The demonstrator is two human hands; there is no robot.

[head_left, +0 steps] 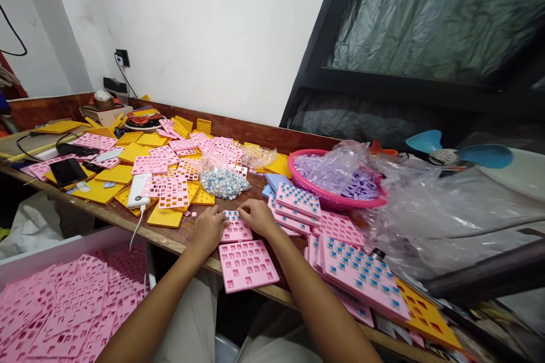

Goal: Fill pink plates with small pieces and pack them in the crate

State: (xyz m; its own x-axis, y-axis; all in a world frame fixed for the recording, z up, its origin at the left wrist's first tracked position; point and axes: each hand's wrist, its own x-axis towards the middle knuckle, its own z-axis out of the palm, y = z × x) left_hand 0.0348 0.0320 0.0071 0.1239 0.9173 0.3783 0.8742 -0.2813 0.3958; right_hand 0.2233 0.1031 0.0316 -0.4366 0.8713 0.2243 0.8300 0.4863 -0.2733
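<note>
A small pink panel (237,231) with square recesses lies on the table between my hands, a row of blue-and-white pieces along its far edge. My left hand (209,228) is curled at its left side, fingertips on the panel's edge. At the far right corner my right hand (258,216) has its fingers pinched together; whatever they hold is too small to make out. Nearer me, another pink panel (247,265) with bare recesses juts over the table edge. Just beyond my hands sits a clear bag of small blue-and-white pieces (225,182).
To the right are stacked pink panels with blue pieces (361,275) and a pink basket (293,165) of purple parts. Yellow panels (166,217), a white power bank (138,191) and a phone (68,172) lie left. A white bin (149,249) holds pink sheets below.
</note>
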